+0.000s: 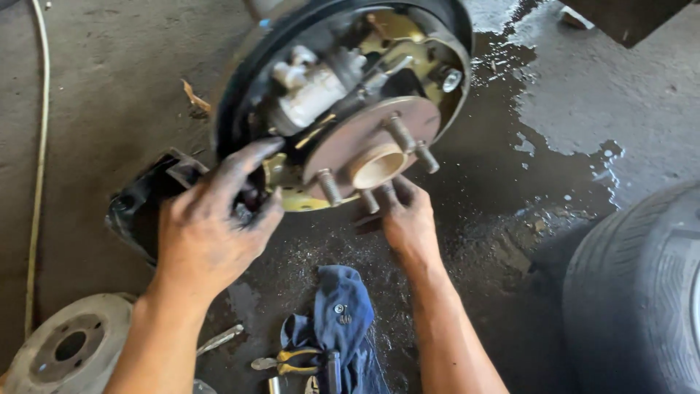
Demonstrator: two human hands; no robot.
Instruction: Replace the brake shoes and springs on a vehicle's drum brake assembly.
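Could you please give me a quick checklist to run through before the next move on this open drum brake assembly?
1. Left hand gripping at the backing plate's lower left edge: ok.
2. Right hand fingertips under the hub: ok.
3. Wheel studs all present: cannot tell.
4. Floor dry: not ok, wet patch.
5. Pliers near on the blue rag: ok.
6. Removed brake drum set aside: ok.

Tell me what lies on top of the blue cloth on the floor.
On the blue cloth lie yellow-handled pliers and a dark tool at its lower edge. Whatever is under the cloth's folds is covered.
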